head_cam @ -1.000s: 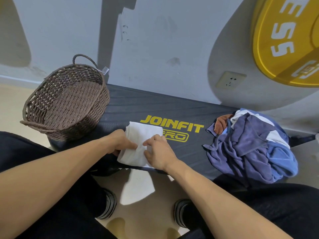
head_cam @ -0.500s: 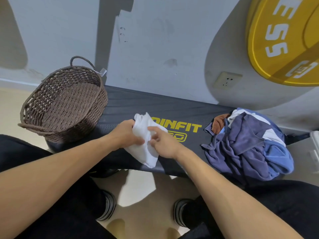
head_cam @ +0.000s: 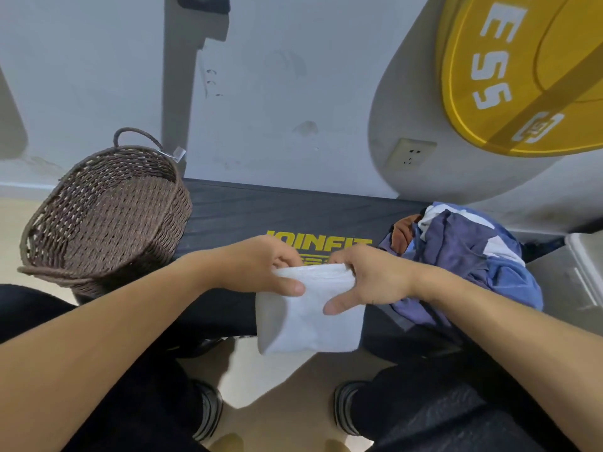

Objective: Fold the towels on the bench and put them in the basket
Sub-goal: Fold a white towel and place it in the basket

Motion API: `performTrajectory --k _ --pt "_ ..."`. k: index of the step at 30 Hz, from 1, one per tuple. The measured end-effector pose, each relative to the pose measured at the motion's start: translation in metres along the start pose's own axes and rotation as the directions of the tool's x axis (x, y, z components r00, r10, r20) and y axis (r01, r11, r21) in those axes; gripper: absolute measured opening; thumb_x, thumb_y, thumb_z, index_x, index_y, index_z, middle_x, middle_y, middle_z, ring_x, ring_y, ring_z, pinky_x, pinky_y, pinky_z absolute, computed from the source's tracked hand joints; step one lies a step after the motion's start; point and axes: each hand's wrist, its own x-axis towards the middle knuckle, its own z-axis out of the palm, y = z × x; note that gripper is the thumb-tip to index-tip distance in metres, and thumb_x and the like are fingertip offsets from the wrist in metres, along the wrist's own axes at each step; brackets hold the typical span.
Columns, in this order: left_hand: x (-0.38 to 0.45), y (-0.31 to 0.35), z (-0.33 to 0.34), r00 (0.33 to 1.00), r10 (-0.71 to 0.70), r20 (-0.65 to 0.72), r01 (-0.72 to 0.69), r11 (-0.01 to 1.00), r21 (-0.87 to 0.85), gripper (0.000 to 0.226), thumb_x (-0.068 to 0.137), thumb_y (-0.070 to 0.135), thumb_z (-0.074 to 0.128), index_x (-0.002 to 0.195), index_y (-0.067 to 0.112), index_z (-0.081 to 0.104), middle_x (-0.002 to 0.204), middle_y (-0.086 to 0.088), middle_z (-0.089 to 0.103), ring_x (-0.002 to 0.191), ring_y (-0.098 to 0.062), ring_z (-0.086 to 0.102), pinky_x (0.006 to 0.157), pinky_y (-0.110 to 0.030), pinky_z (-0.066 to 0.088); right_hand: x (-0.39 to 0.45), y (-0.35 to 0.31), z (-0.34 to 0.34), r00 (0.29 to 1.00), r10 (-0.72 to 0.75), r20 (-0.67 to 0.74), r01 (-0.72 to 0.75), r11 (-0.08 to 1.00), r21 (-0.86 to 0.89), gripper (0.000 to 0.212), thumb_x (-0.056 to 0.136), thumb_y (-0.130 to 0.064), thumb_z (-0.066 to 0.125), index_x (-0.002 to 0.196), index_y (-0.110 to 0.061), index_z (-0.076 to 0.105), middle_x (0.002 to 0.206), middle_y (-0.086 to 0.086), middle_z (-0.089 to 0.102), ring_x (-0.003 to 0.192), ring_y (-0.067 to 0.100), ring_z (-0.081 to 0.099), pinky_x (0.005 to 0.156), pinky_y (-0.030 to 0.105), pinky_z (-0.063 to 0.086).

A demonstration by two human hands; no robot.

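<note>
- Head view, looking down past two bare forearms at a black bench (head_cam: pixel 248 210) set against a pale wall.
- Both hands hold one folded white towel (head_cam: pixel 310 318) by its top edge, in the air in front of the bench's near side.
- The left hand (head_cam: pixel 261 269) pinches the towel's top left corner, thumb lying across the front of the cloth, fingers curled behind it.
- The right hand (head_cam: pixel 368 278) pinches the top right corner the same way, thumb pointing left across the cloth, fingers tucked behind.
- Between the two grips the top edge runs level and thick, in several layers.
- Below the grips the towel hangs as a rough square, its lower edge over the floor between the person's shoes.
- Left of the grip, well apart from it, a brown wicker basket (head_cam: pixel 107 220) stands on the bench's left end, tilted toward the camera, with no towel inside.
- Right of the grip, just beside the right hand, a heap of unfolded towels (head_cam: pixel 470 259) lies on the bench: blue, purple and white, with an orange one at its far left.
- Behind the grip, yellow lettering on the bench is partly hidden by the hands.
- Above and right of the grip, a yellow weight plate (head_cam: pixel 522 73) fills the upper right corner, and a wall socket (head_cam: pixel 411 154) sits below it.
</note>
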Motion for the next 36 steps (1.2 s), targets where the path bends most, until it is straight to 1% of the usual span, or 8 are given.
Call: performTrajectory --k 5,8,14,20,27,30,33,36 --pt "-0.004 -0.031 0.008 0.971 -0.104 0.213 0.163 0.946 -0.279 0.021 0.080 0.031 0.081 0.095 0.021 0.070 0.091 0.008 0.071 0.086 -0.006 0.064 0.077 -0.020 0.048 -0.004 0.028 0.006 0.964 0.129 0.233 -0.241 0.793 0.559 0.017 0.086 -0.023 0.077 0.098 -0.015 0.069 0.093 0.005 0.075 0.083 0.016 0.072 0.059 0.029 0.057" --pt "0.003 -0.046 0.032 0.955 -0.194 0.223 0.294 0.686 -0.666 0.035 0.081 0.020 0.073 0.114 0.008 0.067 0.112 -0.005 0.073 0.103 -0.018 0.068 0.086 -0.029 0.054 -0.003 0.041 0.010 0.945 0.174 0.278 -0.316 0.714 0.625 0.028 0.095 -0.026 0.065 0.118 -0.009 0.061 0.105 0.011 0.074 0.091 0.023 0.073 0.063 0.036 0.061" --pt "0.031 -0.061 0.057 0.858 -0.504 -0.104 0.244 0.576 -0.780 0.036 0.098 0.039 0.057 0.114 0.008 0.067 0.110 -0.011 0.074 0.103 -0.031 0.070 0.088 -0.047 0.057 0.024 0.059 0.024 0.916 0.402 -0.007 -0.226 0.530 0.817 0.022 0.101 -0.030 0.056 0.116 -0.016 0.057 0.104 0.013 0.069 0.086 0.027 0.066 0.078 0.046 0.057" --pt "0.035 -0.090 0.066 0.676 -0.653 -0.341 0.577 0.757 -0.305 0.079 0.078 0.035 0.080 0.137 0.009 0.033 0.111 -0.007 0.064 0.100 -0.027 0.064 0.084 -0.042 0.055 0.030 0.081 0.046 0.773 0.634 -0.004 -0.539 0.660 0.524 0.070 0.090 -0.032 0.071 0.146 -0.005 0.038 0.108 0.011 0.063 0.099 0.026 0.066 0.069 0.036 0.060" --pt "0.035 -0.096 0.076 0.727 -0.484 -0.488 0.486 0.864 -0.133 0.070 0.072 0.034 0.084 0.125 0.014 0.042 0.108 0.001 0.060 0.091 -0.017 0.057 0.073 -0.030 0.047 0.037 0.072 0.069 0.835 0.550 -0.008 -0.518 0.790 0.327 0.034 0.088 -0.039 0.070 0.080 -0.006 0.066 0.076 0.011 0.071 0.065 0.027 0.069 0.074 0.042 0.062" --pt "0.033 -0.088 0.073 0.748 -0.205 -0.631 0.352 0.929 0.116 0.057 0.071 0.028 0.084 0.115 0.019 0.049 0.104 0.005 0.053 0.095 -0.017 0.053 0.081 -0.035 0.050 0.040 0.068 0.066 0.848 0.520 -0.104 -0.509 0.853 0.112 0.033 0.084 -0.040 0.073 0.087 -0.008 0.064 0.087 0.011 0.073 0.081 0.031 0.071 0.070 0.039 0.058" --pt "0.035 -0.082 0.075 0.864 0.037 -0.502 0.164 0.922 0.351 0.028 0.074 0.033 0.079 0.095 0.024 0.063 0.093 0.012 0.055 0.095 -0.015 0.049 0.085 -0.034 0.046 0.042 0.063 0.063 0.876 0.242 -0.417 -0.291 0.955 -0.057 0.042 0.077 -0.031 0.078 0.105 -0.013 0.052 0.100 0.000 0.049 0.097 0.026 0.056 0.070 0.030 0.037" --pt "0.031 -0.084 0.081 0.964 0.023 -0.264 0.094 0.902 0.422 0.032 0.073 0.046 0.075 0.093 0.024 0.063 0.093 0.009 0.056 0.095 -0.017 0.048 0.086 -0.034 0.045 0.041 0.052 0.064 0.908 -0.160 -0.387 0.102 0.981 -0.168 0.034 0.080 -0.032 0.079 0.104 -0.016 0.063 0.100 -0.002 0.051 0.102 0.023 0.049 0.084 0.035 0.041"
